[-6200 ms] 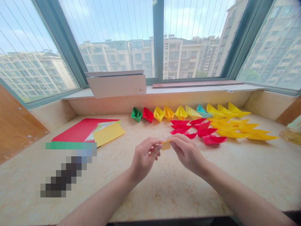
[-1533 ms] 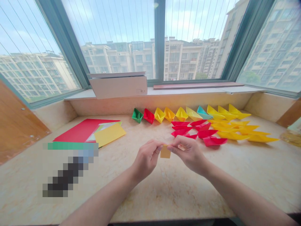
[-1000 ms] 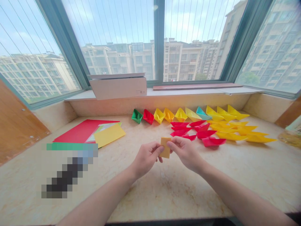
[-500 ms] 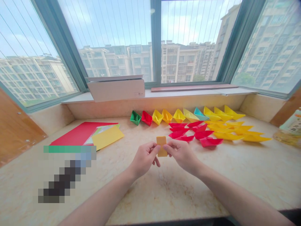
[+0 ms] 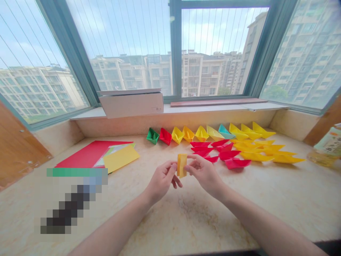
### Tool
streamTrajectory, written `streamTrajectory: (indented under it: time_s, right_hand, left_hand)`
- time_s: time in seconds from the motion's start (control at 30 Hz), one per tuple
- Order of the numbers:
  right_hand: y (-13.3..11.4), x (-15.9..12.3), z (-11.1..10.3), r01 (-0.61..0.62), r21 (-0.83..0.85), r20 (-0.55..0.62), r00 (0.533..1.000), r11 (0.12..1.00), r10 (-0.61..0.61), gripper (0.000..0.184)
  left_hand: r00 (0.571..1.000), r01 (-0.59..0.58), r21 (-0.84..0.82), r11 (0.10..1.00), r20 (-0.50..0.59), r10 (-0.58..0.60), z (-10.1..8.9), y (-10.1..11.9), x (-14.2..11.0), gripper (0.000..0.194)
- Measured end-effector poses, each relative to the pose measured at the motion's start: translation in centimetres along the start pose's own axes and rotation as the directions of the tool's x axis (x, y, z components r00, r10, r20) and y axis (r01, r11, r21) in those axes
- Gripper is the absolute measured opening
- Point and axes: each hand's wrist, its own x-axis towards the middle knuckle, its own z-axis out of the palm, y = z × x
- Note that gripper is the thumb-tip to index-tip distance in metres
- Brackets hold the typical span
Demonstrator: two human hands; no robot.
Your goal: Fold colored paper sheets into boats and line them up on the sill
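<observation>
A small folded piece of yellow paper (image 5: 182, 165) is held upright above the counter, between my two hands. My left hand (image 5: 163, 179) pinches its left edge with thumb and fingers, the lower fingers hanging loose beneath. On the other side, my right hand (image 5: 204, 174) grips the right edge between thumb and forefinger. The paper's layers stand slightly apart. Behind my right hand lie several red paper boats (image 5: 229, 155), and to their right several yellow paper boats (image 5: 257, 156).
Along the back wall runs a row of paper boats, among them a green boat (image 5: 152, 136). Red sheets (image 5: 77, 153) and a yellow sheet (image 5: 121, 158) lie left, near a pixelated patch. A white box (image 5: 131, 105) sits on the sill. A bottle (image 5: 329, 145) stands far right.
The yellow paper has been turned from lying across to standing upright, and its layers now part a little. Both hands still hold it. The view has tilted up slightly.
</observation>
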Motion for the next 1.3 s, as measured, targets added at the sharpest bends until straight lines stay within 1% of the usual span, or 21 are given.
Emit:
streamTrajectory:
  time_s: [0.07, 0.13, 0.27, 0.37, 0.43, 0.53, 0.6, 0.7, 0.8, 0.87, 0.93, 1.03, 1.1, 1.2, 1.3]
  right_hand:
    - [-0.2, -0.1, 0.0, 0.023, -0.021, 0.017, 1.000, 1.000, -0.023, 0.034]
    - [-0.6, -0.4, 0.1, 0.038, -0.065, 0.041, 0.999, 0.997, -0.035, 0.037]
    - [-1.8, -1.0, 0.1, 0.020, -0.116, 0.120, 0.993, 0.993, -0.006, 0.055]
    - [-2.0, -1.2, 0.1, 0.003, -0.129, 0.156, 0.988, 0.992, 0.018, 0.066]
    - [-1.8, -1.1, 0.2, -0.008, -0.134, 0.136, 0.990, 0.991, 0.027, 0.063]
    - [-1.5, -0.9, 0.1, 0.004, -0.105, 0.076, 0.997, 0.995, 0.004, 0.050]
    - [-1.5, -0.8, -0.1, 0.014, -0.075, 0.051, 0.999, 0.997, -0.010, 0.049]
    - [-1.8, -0.8, -0.1, -0.023, -0.063, 0.092, 0.995, 0.998, 0.028, 0.057]
    - [-1.8, -0.9, 0.1, -0.075, -0.044, 0.147, 0.986, 0.996, 0.081, 0.064]
    - [-1.7, -1.0, 0.2, -0.095, -0.025, 0.149, 0.984, 0.995, 0.097, 0.062]
    - [-1.6, -0.9, 0.3, -0.109, 0.023, 0.143, 0.984, 0.994, 0.104, 0.056]
    - [-1.7, -0.8, 0.1, -0.117, 0.149, 0.146, 0.985, 0.982, 0.095, 0.051]
    - [-1.8, -0.7, 0.0, -0.113, 0.216, 0.153, 0.985, 0.970, 0.081, 0.050]
    - [-2.0, -0.6, 0.0, -0.094, 0.270, 0.147, 0.988, 0.958, 0.056, 0.049]
    - [-2.0, -0.6, 0.2, -0.059, 0.286, 0.117, 0.993, 0.956, 0.026, 0.050]
  left_hand:
    - [1.000, -0.013, 0.009, 1.000, 0.003, 0.013, -0.1, 0.0, 0.0, 0.038]
    - [1.000, -0.018, 0.060, 0.998, -0.011, 0.019, -0.3, -0.1, 0.0, 0.035]
    - [0.994, -0.009, 0.252, 0.968, -0.100, 0.035, -0.7, -0.3, -0.1, 0.023]
    - [0.992, -0.035, 0.344, 0.938, -0.101, 0.074, -0.6, -0.2, -0.2, 0.023]
    - [0.993, -0.038, 0.322, 0.946, -0.094, 0.072, -0.4, -0.2, -0.2, 0.030]
    - [0.992, -0.016, 0.258, 0.966, -0.120, 0.048, -0.1, -0.2, -0.3, 0.041]
    - [0.987, -0.024, 0.301, 0.953, -0.144, 0.070, -0.1, -0.2, -0.3, 0.044]
    - [0.976, -0.069, 0.415, 0.907, -0.161, 0.148, -0.2, 0.1, -0.4, 0.042]
    - [0.968, -0.098, 0.439, 0.893, -0.167, 0.188, -0.2, 0.3, -0.6, 0.042]
    - [0.967, -0.099, 0.431, 0.897, -0.172, 0.190, -0.1, 0.2, -0.7, 0.044]
    - [0.966, -0.086, 0.403, 0.911, -0.189, 0.175, -0.1, 0.1, -0.7, 0.045]
    - [0.963, -0.066, 0.329, 0.942, -0.225, 0.146, -0.2, -0.1, -0.5, 0.046]
    - [0.958, -0.076, 0.307, 0.949, -0.241, 0.154, -0.3, -0.2, -0.4, 0.042]
    - [0.949, -0.107, 0.361, 0.926, -0.241, 0.204, -0.4, 0.0, -0.3, 0.036]
    - [0.942, -0.120, 0.441, 0.890, -0.231, 0.242, -0.4, 0.2, -0.3, 0.037]
